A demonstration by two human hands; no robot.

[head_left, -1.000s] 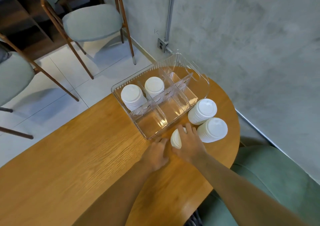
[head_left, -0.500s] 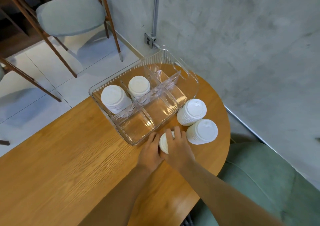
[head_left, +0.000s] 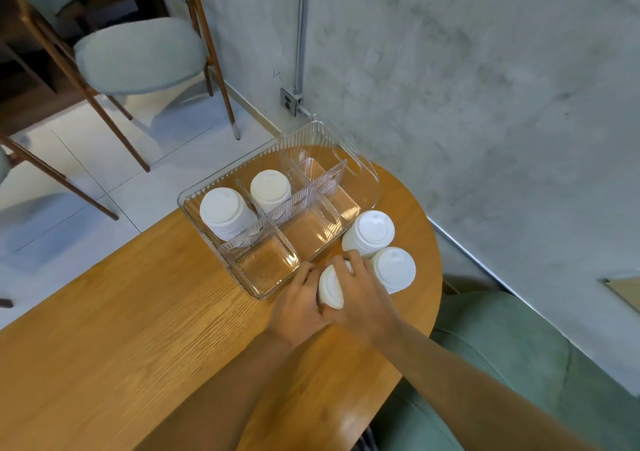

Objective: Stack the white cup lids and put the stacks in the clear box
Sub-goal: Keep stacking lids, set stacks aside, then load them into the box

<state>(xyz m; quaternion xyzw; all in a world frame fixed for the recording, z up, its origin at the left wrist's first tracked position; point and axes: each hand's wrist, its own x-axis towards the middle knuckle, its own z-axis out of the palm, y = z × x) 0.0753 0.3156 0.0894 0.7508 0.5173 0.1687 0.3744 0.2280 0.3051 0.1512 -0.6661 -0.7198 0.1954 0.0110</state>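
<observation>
A wooden table (head_left: 121, 346) with a rounded end carries the clear box (head_left: 263, 267) near that end. Just right of the box, the far lid stack (head_left: 369, 232) and the near lid stack (head_left: 393, 268) stand upright on the wood, side by side. A tilted third stack (head_left: 330, 288) sits by the box's near corner.

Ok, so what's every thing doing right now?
clear box: on the table, two compartments filled
boxed stacks: upright, one per compartment
table stacks: upright, outside the box
held lids: tipped sideways
left hand: grips the held lids
right hand: grips the held lids
</observation>
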